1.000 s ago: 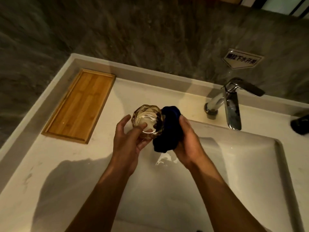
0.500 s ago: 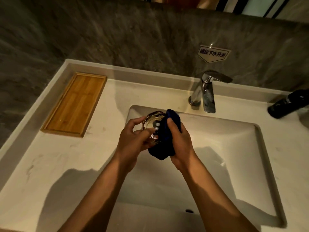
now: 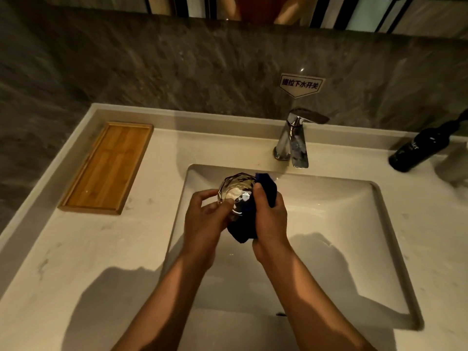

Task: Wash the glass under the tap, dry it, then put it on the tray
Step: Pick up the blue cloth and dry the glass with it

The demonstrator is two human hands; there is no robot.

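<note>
A faceted clear glass [image 3: 234,190] is held tilted over the left part of the basin [image 3: 329,249]. My left hand [image 3: 203,219] grips it from the left. My right hand [image 3: 269,219] presses a dark blue cloth [image 3: 264,188] against the glass's right side and underside, and the cloth hides part of the glass. The chrome tap [image 3: 293,141] stands behind the basin with no water running. The wooden tray [image 3: 109,167] lies bare on the counter at the far left.
A dark bottle [image 3: 420,150] lies tilted on the counter at the far right. A white sign [image 3: 300,83] is stuck on the stone wall above the tap. The pale counter [image 3: 76,262] surrounds the basin.
My view has swung right, so the whole basin shows. Both hands with glass and cloth moved from over the counter to over the basin's left part, and the cloth wraps further around the glass.
</note>
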